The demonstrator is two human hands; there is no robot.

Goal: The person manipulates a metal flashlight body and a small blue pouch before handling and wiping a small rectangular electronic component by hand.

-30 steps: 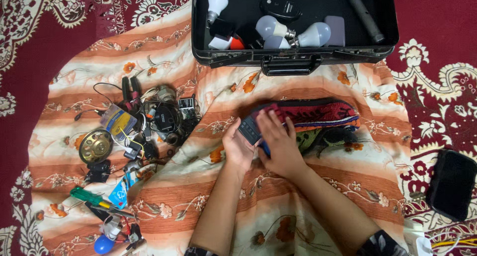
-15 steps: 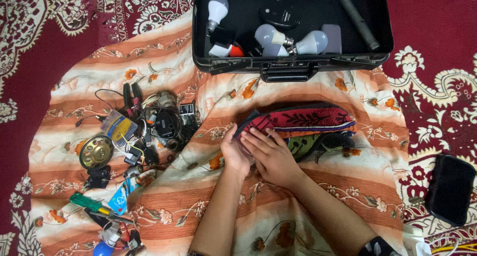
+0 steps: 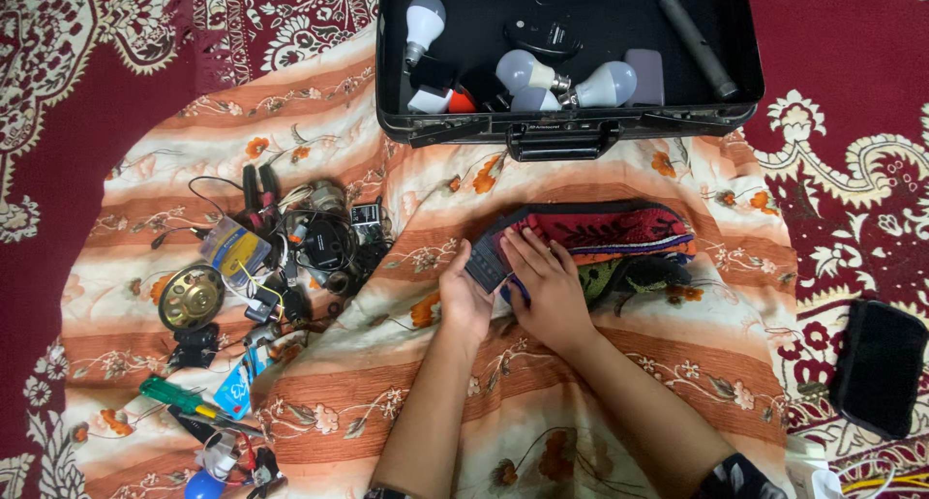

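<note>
Embroidered red pouch (image 3: pixel 605 233) lying mid-cloth, below the open black case (image 3: pixel 571 131): left hand (image 3: pixel 464 291) grasping its dark end, right hand (image 3: pixel 547 286) flat on top with no grip closed; opening apparently in hand, needing steadying.

Case: open black briefcase (image 3: pixel 566 126), holding white bulbs (image 3: pixel 527 71) and a grey tube (image 3: pixel 699 44).
Cloth: orange-striped floral sheet (image 3: pixel 600 402) over red patterned carpet (image 3: pixel 77 102).
Left clutter: round speaker (image 3: pixel 191 297), wire tangle (image 3: pixel 324 242), green screwdriver (image 3: pixel 179 398).
Right edge: black phone (image 3: pixel 879 366) on carpet.
</note>
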